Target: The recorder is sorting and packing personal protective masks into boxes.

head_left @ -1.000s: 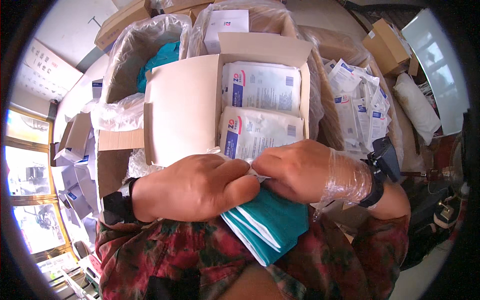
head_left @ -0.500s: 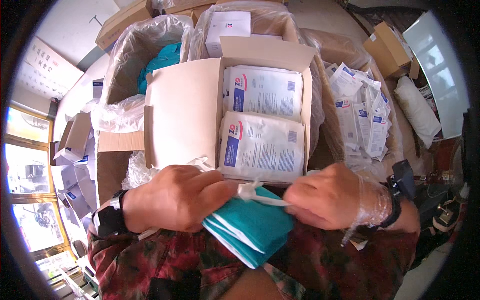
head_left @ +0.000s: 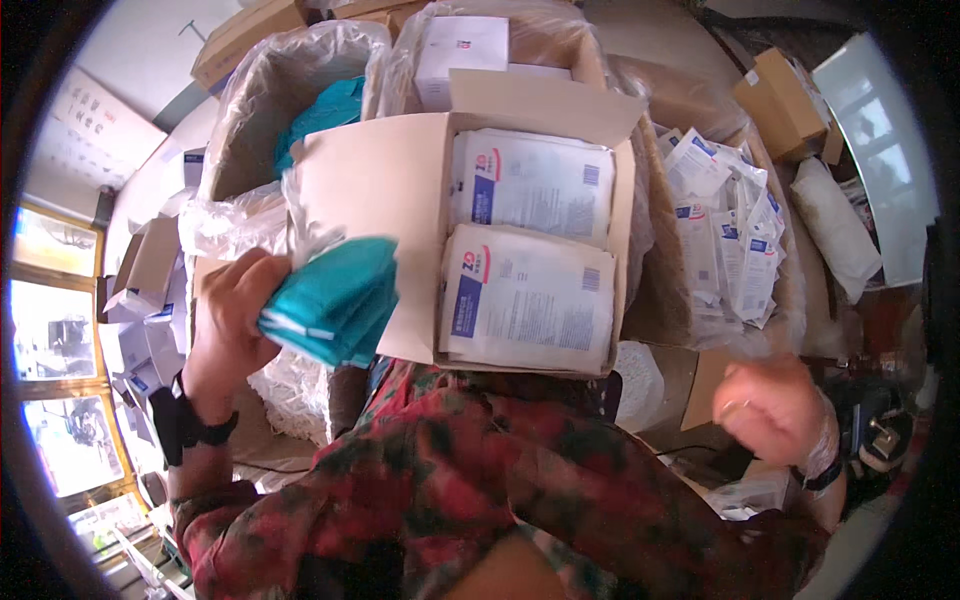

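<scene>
L hand is pinching the folded teal bundle at one end; layers are prob. needing a firm grip. R hand is hovering curled; can't tell if it's holding anything.

Bundle left of packets in box; sachets in carton to right.

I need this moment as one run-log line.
left hand: holds folded teal bundle | right hand: curled, apart from bundle | open box: white packets inside
</scene>
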`<state>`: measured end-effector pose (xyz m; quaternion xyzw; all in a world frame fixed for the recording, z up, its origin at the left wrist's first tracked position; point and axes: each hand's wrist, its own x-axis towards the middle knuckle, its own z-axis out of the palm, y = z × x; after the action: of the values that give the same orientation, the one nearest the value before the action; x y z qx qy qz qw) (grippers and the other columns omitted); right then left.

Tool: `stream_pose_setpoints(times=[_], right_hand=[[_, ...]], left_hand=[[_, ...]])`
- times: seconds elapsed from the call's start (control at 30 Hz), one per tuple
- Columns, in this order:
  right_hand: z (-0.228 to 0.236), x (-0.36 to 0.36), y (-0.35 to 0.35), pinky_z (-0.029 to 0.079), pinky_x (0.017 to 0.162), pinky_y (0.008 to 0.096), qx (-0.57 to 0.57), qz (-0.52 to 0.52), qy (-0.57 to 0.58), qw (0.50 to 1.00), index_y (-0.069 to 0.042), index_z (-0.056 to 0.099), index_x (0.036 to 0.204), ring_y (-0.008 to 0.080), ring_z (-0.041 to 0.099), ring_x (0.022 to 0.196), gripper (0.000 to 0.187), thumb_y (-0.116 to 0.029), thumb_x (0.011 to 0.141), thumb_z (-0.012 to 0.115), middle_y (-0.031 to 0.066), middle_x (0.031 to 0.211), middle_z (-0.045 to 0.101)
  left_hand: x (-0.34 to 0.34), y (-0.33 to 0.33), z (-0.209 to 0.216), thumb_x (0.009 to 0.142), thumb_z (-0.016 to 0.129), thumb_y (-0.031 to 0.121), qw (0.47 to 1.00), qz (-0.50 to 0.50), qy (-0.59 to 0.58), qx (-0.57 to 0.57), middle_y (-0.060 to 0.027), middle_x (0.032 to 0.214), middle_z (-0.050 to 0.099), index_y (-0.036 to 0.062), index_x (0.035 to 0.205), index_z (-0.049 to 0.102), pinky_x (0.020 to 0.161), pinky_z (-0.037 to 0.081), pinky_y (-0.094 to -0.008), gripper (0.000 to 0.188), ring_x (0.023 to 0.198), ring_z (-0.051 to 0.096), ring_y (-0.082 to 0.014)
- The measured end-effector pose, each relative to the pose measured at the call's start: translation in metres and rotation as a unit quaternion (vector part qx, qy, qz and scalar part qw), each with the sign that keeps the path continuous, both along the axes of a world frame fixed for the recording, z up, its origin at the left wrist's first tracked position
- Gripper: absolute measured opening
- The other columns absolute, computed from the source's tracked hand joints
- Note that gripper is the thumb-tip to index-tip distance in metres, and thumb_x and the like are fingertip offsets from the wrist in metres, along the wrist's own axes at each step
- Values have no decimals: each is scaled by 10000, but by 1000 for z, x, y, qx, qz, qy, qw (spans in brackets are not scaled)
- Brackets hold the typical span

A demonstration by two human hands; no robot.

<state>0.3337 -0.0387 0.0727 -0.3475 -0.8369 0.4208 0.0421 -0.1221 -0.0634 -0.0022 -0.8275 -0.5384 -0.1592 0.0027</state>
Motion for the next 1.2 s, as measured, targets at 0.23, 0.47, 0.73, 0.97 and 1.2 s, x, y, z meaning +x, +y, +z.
stream_pose_setpoints(times=[0.23, 0.47, 0.73, 0.97, 1.2], right_hand=[[-57, -25, 19, 376, 489, 201, -227, -193, 133, 945, -59, 570, 873, 54, 462, 532, 203, -235, 941, 495, -1, 669, 547], [-76, -74, 55, 397, 490, 210, -357, -131, 333, 862, -56, 564, 916, 58, 475, 545, 240, -293, 937, 539, -5, 707, 545], [-65, -120, 63, 505, 684, 306, 42, 126, 201, 970, -85, 582, 1180, 200, 630, 786, 354, -70, 827, 606, 91, 883, 635], [-69, -127, 47, 512, 681, 380, 158, 167, 121, 966, -97, 604, 1139, 313, 619, 808, 421, -18, 726, 624, 113, 870, 581], [-67, -126, 56, 504, 676, 438, 212, 171, 114, 955, -42, 560, 808, 342, 599, 768, 104, -110, 749, 611, 135, 839, 518]], left_hand=[[54, 9, -2, 665, 686, 120, 967, -236, -52, 77, -96, 847, 573, 55, 1088, 606, 548, 517, -353, 435, 649, 619, -255], [79, 8, -5, 637, 692, 120, 941, -303, -90, 123, -93, 859, 547, 74, 1073, 621, 481, 498, -308, 443, 556, 578, -194], [86, 4, 1, 642, 721, 172, 940, -322, -61, 92, -124, 932, 585, 118, 1037, 657, 467, 500, -297, 404, 581, 593, -197], [95, 8, 1, 603, 669, 124, 933, -333, -70, 113, -66, 836, 560, 96, 1013, 634, 478, 492, -262, 412, 539, 586, -147], [92, 5, 4, 605, 677, 140, 935, -343, -47, 76, -103, 866, 579, 81, 998, 644, 485, 511, -295, 399, 573, 604, -194]])
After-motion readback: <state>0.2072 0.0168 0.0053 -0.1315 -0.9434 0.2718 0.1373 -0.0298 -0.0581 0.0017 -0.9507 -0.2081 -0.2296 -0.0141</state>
